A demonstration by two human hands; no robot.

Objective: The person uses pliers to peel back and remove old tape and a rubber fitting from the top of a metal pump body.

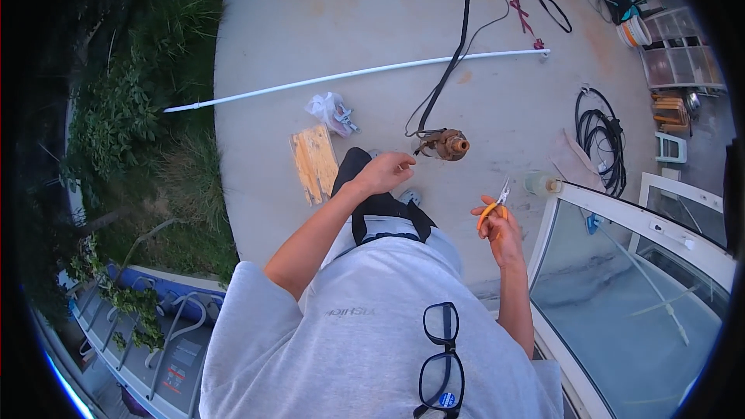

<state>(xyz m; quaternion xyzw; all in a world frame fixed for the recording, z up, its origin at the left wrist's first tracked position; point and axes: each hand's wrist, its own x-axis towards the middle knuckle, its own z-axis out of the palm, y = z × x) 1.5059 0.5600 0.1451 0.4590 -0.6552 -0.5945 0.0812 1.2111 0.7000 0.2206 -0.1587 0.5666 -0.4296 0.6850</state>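
Observation:
My left hand [390,169] reaches beside a rusty brown cylindrical metal fitting [454,145], its fingers curled close to the end of a thin dark wire; I cannot make out what they hold, if anything. A thick black cable [441,85] runs up from the fitting across the concrete. In my right hand [500,237], lower to the right, are pliers [492,211] with orange handles and metal jaws pointing up.
On the concrete [341,15] lie a white pole [349,73], weathered board [312,163], plastic bag [334,114] and coiled black hose [601,132]. Glass-paned frames [597,264] stand at right near a jar [538,182]. Plants [155,147] border the left; shelving [679,62] stands far right.

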